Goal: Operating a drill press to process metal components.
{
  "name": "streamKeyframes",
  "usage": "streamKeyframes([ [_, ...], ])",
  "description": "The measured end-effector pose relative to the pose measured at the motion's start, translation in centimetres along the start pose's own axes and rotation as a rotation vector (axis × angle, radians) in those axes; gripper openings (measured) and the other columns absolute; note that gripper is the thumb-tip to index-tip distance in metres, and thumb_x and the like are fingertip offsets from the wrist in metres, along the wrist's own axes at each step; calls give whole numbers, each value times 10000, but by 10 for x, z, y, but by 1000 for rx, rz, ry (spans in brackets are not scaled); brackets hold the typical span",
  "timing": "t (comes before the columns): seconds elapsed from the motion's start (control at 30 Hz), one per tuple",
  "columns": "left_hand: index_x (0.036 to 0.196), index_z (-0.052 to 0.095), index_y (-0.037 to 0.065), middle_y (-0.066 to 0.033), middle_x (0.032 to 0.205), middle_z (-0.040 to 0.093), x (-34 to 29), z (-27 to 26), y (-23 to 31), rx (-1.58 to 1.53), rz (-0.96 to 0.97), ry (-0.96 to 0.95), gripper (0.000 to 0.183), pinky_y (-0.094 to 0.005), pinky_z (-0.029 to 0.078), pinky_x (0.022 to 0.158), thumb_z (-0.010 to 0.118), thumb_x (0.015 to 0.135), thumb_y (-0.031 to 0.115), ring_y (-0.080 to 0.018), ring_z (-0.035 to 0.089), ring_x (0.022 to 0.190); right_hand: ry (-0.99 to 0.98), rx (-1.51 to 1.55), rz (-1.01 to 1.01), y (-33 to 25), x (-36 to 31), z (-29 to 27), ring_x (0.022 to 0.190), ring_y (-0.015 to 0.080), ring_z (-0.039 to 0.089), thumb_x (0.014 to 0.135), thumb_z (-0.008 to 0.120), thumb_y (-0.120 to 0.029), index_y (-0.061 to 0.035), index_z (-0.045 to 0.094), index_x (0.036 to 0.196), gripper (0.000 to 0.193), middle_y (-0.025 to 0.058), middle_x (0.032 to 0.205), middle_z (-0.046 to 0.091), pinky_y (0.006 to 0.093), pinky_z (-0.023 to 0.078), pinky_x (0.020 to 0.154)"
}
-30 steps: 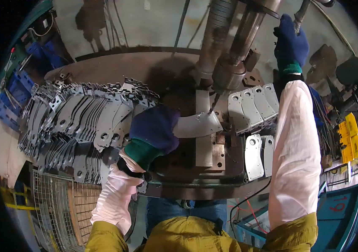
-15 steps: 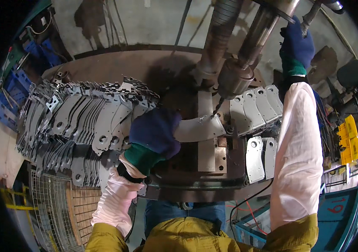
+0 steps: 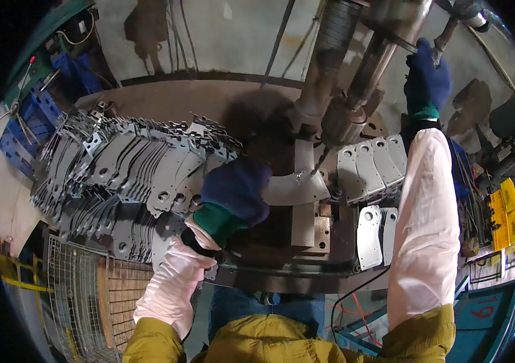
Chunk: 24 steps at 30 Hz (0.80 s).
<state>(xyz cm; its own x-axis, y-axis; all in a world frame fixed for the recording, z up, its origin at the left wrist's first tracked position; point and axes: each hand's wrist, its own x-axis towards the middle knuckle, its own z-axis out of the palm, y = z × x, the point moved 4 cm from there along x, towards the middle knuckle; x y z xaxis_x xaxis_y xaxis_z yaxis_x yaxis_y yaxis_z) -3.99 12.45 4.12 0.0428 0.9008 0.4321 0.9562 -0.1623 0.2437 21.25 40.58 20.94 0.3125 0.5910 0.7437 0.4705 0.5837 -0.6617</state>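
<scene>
My left hand, in a blue and green glove, is closed on the left end of a curved grey metal plate. The plate's other end lies across a steel block under the drill press. Its drill bit, below the chuck, meets the plate near its right end; whether it cuts in I cannot tell. High at the right, my gloved right hand is wrapped round the drill press's feed handle.
Many curved grey plates stand stacked on the table's left. More plates lie right of the drill, with others nearer me. Yellow bins and a teal metal frame are at the right, a wire cage at lower left.
The whole view has shifted slightly, so the table sits a little lower and to the right. Both hands keep their holds, and the plate stays under the drill bit.
</scene>
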Motion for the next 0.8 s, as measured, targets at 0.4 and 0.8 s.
streamKeyframes([
  [0.4, 984, 689, 161, -146, 943, 703, 16, 19, 0, 185, -200, -258, 216, -506, 556, 776, 631, 820, 287, -368, 694, 907, -349, 44, 128, -7, -15, -29, 736, 255, 666, 860, 654, -636, -22, 707, 998, 632, 150, 805, 705, 394, 510, 719],
  [0.8, 1087, 687, 176, -168, 980, 701, 34, 29, -10, 145, -210, -180, 411, -532, 549, 832, 714, 685, 258, -394, 677, 950, -578, 196, 326, -34, -35, -83, 599, 175, 631, 837, 751, -535, -3, 693, 944, 545, 85, 694, 655, 312, 457, 520],
])
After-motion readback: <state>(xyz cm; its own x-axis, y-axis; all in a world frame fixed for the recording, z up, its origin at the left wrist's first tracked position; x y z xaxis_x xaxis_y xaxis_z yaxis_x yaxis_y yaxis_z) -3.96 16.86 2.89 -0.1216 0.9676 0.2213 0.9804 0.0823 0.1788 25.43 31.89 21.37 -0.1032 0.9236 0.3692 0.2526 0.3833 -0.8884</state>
